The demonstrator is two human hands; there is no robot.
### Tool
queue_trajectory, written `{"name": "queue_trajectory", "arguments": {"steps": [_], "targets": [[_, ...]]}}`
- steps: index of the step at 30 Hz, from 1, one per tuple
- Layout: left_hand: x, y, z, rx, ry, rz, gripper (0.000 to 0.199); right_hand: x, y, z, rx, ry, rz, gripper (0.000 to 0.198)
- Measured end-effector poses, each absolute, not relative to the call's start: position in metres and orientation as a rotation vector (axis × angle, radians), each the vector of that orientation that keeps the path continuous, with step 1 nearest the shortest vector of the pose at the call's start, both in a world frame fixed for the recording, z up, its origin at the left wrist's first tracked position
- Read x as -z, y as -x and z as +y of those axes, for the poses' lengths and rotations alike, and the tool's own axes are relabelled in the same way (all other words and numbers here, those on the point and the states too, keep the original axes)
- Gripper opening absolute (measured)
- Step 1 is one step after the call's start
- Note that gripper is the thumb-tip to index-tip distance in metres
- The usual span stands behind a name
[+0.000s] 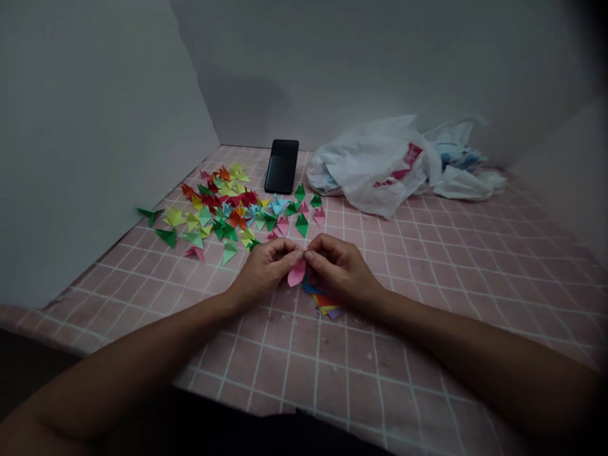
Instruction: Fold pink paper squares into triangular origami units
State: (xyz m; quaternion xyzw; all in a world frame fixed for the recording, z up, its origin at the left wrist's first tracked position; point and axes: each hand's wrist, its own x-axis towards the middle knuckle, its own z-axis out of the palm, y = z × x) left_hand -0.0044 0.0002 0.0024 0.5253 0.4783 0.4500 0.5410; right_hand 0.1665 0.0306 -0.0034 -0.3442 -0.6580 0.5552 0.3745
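Observation:
A small folded piece of pink origami paper (297, 273) is pinched between my two hands above the table. My left hand (270, 263) grips its upper left edge with thumb and forefinger. On the other side my right hand (344, 266) holds it, thumb against forefinger, the two thumb tips almost meeting. The paper's lower end hangs free and comes to a point. Below my right hand lies a stack of coloured paper sheets (324, 301), blue, orange, yellow and purple, partly hidden by that hand.
Many folded paper figures (230, 229) in green, red, yellow, blue and pink spread beyond my left hand. A black phone (282, 166) leans at the back. White plastic bags (375, 161) sit at back right. A pink checked cloth (451, 285) covers the table; walls enclose its back and sides.

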Motion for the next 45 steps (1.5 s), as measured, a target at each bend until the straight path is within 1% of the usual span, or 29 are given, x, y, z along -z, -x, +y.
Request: {"name": "queue_trajectory", "arguments": {"steps": [4, 9, 17, 21, 26, 28, 34, 38, 41, 45], "targets": [[-0.003, 0.005, 0.001, -1.006, -1.178, 1.083, 0.026, 0.001, -0.167, 0.034, -1.541, 0.816, -1.601, 0.019], [-0.005, 0.004, 0.0, -1.076, -1.137, 1.1, 0.027, 0.001, -0.165, 0.034, -1.804, 0.699, -1.395, 0.02], [-0.002, 0.005, 0.001, -1.102, -1.143, 1.074, 0.025, 0.005, -0.163, 0.032, -1.804, 0.733, -1.415, 0.018], [-0.001, 0.004, 0.001, -1.112, -1.119, 1.067, 0.026, 0.009, -0.163, 0.034, -1.702, 0.773, -1.532, 0.017], [-0.002, 0.004, 0.001, -1.072, -1.101, 1.091, 0.025, 0.013, -0.165, 0.035, -1.407, 0.87, -1.723, 0.015], [-0.004, 0.004, 0.002, -1.057, -1.112, 1.113, 0.025, 0.012, -0.166, 0.035, -1.351, 0.887, -1.754, 0.015], [-0.01, 0.003, 0.003, -1.017, -1.201, 1.183, 0.023, 0.001, -0.167, 0.033, -1.613, 0.831, -1.644, 0.018], [-0.008, 0.004, 0.002, -0.927, -1.217, 1.187, 0.023, -0.002, -0.169, 0.036, -1.552, 0.863, -1.712, 0.022], [-0.005, 0.005, 0.002, -0.879, -1.2, 1.163, 0.024, -0.002, -0.17, 0.039, -1.401, 0.883, -1.844, 0.02], [-0.002, 0.005, 0.004, -0.856, -1.206, 1.124, 0.026, -0.002, -0.171, 0.04, -1.025, 0.869, -2.003, 0.018]]}}
